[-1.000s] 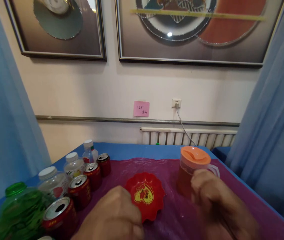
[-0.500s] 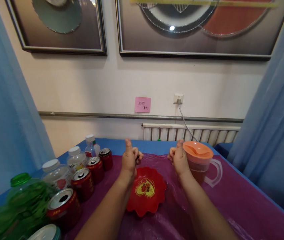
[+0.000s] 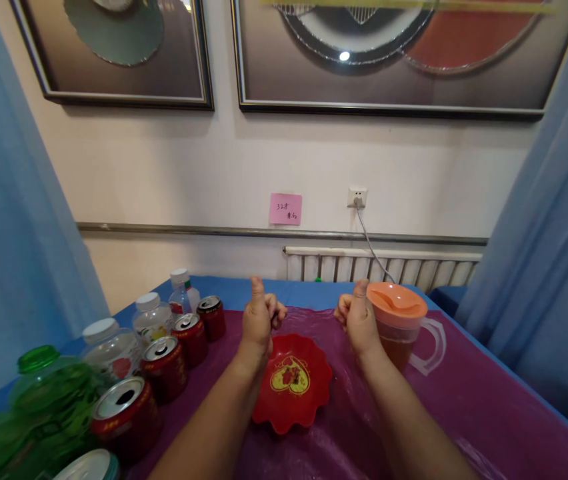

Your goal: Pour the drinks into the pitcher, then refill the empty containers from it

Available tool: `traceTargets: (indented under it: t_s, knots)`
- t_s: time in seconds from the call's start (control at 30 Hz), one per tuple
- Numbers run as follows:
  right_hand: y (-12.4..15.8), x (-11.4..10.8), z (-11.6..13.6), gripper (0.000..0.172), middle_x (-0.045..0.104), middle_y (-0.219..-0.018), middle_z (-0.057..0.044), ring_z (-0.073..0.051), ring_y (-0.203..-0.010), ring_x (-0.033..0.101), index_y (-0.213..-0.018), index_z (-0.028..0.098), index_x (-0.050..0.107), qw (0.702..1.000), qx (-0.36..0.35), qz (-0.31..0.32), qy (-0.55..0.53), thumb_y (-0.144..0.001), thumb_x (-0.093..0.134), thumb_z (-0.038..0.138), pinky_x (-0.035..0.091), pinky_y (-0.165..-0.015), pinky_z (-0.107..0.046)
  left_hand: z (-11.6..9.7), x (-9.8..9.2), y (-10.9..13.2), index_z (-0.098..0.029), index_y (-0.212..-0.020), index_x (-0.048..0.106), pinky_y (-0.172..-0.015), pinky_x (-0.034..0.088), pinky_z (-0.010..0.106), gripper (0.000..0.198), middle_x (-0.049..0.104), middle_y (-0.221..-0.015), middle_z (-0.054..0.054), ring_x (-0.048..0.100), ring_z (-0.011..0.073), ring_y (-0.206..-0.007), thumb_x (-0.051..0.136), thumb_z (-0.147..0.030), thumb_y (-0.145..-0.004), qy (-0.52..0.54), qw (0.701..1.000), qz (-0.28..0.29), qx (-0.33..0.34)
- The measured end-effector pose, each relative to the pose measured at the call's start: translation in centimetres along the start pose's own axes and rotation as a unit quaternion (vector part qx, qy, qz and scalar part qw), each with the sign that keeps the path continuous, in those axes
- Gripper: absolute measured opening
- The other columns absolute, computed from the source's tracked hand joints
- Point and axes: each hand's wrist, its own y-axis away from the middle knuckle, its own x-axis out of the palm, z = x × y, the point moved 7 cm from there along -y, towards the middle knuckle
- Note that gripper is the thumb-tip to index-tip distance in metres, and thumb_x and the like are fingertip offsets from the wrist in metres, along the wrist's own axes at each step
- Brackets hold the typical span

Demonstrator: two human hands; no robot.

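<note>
My left hand (image 3: 260, 319) and my right hand (image 3: 357, 321) are both held up over the table as fists with the thumbs pointing up, and nothing is in them. Below and between them lies a red scalloped dish (image 3: 294, 387) with a yellow heart picture, on a purple plastic sheet (image 3: 444, 413). Just right of my right hand stands a clear pitcher (image 3: 400, 327) with an orange lid and brown liquid inside; the hand is beside it, not gripping it.
Along the left runs a row of red cans (image 3: 164, 365), white-capped clear bottles (image 3: 108, 349) and a green bottle (image 3: 49, 400). Blue curtains (image 3: 554, 280) hang on both sides. A radiator (image 3: 384, 267), a wall socket and a pink note (image 3: 285, 209) are behind the table.
Both hands went from blurred fists low near the front of the table to raised thumbs-up fists farther out. In the last half second they have held still.
</note>
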Motion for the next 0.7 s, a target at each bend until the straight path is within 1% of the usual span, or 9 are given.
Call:
traceTargets:
  t_s: [0.3, 0.47, 0.7]
  knots:
    - [0.2, 0.2, 0.0, 0.082, 0.034, -0.046, 0.002, -0.013, -0.046, 0.031, -0.049, 0.027, 0.031, 1.0, -0.002, 0.002, -0.005, -0.081, 0.009, 0.099, 0.02, -0.048, -0.03, 0.3, 0.0, -0.1, -0.023, -0.041, 0.03, -0.042, 0.024, 0.023, 0.083, 0.042, -0.04, -0.001, 0.033, 0.0083, -0.038, 0.037, -0.098, -0.076, 0.007, 1.0, -0.001, 0.009]
    - [0.2, 0.3, 0.1, 0.079, 0.034, -0.046, 0.002, -0.013, -0.047, 0.032, -0.049, 0.027, 0.03, 1.0, 0.001, 0.002, -0.007, -0.086, 0.012, 0.094, 0.021, -0.049, -0.03, 0.7, 0.2, -0.1, -0.023, -0.041, 0.031, -0.042, 0.024, 0.024, 0.082, 0.043, -0.04, -0.001, 0.033, 0.0083, -0.038, 0.037, -0.097, -0.077, 0.006, 1.0, 0.0, 0.001]
    - [0.3, 0.5, -0.1, 0.078, 0.034, -0.046, 0.003, -0.013, -0.046, 0.032, -0.05, 0.027, 0.03, 1.0, 0.0, 0.008, -0.007, -0.091, 0.01, 0.09, 0.021, -0.049, -0.03, 1.0, 0.1, -0.2, -0.023, -0.042, 0.031, -0.042, 0.023, 0.023, 0.083, 0.044, -0.04, -0.001, 0.033, 0.0082, -0.038, 0.039, -0.099, -0.074, 0.012, 1.0, -0.001, -0.006]
